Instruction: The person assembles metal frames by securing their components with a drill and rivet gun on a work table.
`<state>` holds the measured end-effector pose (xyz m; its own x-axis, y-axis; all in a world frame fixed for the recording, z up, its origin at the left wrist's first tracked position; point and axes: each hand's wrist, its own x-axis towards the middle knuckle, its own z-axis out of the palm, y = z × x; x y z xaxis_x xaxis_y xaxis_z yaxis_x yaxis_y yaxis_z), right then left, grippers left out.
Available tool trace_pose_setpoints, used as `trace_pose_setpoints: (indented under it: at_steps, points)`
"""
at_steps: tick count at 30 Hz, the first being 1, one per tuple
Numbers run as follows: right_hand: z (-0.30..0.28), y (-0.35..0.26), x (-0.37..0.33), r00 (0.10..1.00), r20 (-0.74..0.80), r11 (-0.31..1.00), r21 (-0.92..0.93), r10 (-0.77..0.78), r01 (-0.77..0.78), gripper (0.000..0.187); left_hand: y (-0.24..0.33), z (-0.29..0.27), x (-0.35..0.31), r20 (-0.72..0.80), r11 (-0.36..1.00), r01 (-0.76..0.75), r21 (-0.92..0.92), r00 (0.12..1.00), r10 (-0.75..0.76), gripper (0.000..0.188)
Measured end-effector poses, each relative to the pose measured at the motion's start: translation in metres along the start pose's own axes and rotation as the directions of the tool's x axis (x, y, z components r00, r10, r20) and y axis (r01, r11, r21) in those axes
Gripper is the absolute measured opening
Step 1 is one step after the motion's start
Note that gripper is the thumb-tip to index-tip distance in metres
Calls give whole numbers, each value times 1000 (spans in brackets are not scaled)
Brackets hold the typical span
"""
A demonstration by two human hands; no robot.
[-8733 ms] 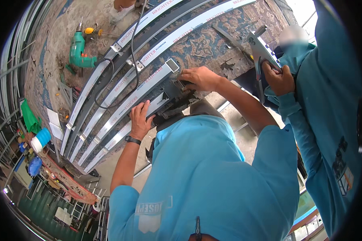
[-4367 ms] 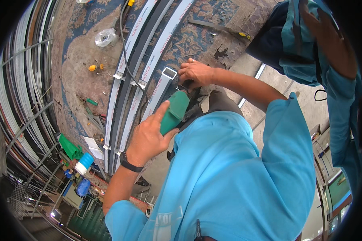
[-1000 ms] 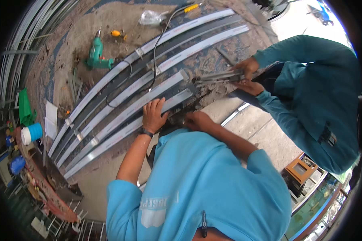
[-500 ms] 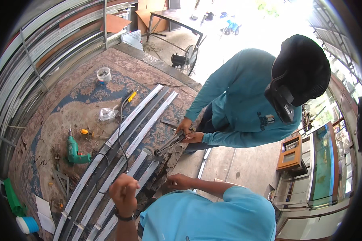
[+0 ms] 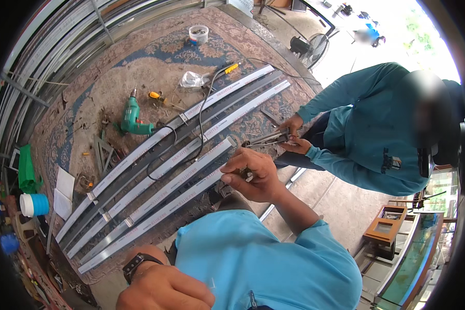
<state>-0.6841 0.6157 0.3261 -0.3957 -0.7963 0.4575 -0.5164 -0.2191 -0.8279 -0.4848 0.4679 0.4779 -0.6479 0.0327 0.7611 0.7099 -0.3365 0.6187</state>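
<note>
My right hand (image 5: pixel 256 175) is raised over the near end of the metal strips, its fingers curled together; a small shiny bit shows by the palm, too little to name. At the lower edge my left hand (image 5: pixel 165 289), with a dark watch (image 5: pixel 135 264) at its wrist, is closed, and whatever it may hold is hidden. Several long grey metal profiles (image 5: pixel 160 223) with white printed film lie side by side on the patterned carpet. Across from me a co-worker in a teal top (image 5: pixel 367 108) holds a slender dark metal tool (image 5: pixel 271 138) in both hands.
A green power drill (image 5: pixel 132 118), a yellow-handled screwdriver (image 5: pixel 157 96) and a plastic bag (image 5: pixel 193 79) lie beyond the profiles. A black cable (image 5: pixel 202 119) crosses them. Farther off are a white tub (image 5: pixel 198 34) and a fan (image 5: pixel 315 50). Stacked profiles (image 5: pixel 51 57) fill the left.
My view has turned, so the scene sits farther right. My right hand has come up from beside my body to above the profiles; my left hand has dropped back toward me.
</note>
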Motion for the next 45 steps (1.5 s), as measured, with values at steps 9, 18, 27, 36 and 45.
trace_pose_setpoints:
  at_steps: [9, 18, 27, 36, 45]
  points:
    - [42, 8, -22, 987, 134, 983, 144, 93, -112, 14, 6, -18, -6, 236, 936, 76, -344, 972, 7, 16]
    - [68, 3, -41, 924, 293, 917, 238, 247, -320, 9, 4, -16, -22, 234, 754, 104, -649, 970, 68, 24]
    - [85, 5, -44, 900, 331, 864, 320, 283, -389, 12, 7, -25, -17, 229, 841, 58, -539, 970, 81, 21]
    - [97, 15, -40, 889, 348, 857, 314, 297, -409, 13, 33, -35, -13, 148, 964, 227, -136, 967, -207, 22]
    - [105, 22, -29, 863, 399, 848, 294, 311, -441, 15, 27, -68, -15, 200, 977, -53, -204, 975, 94, 23]
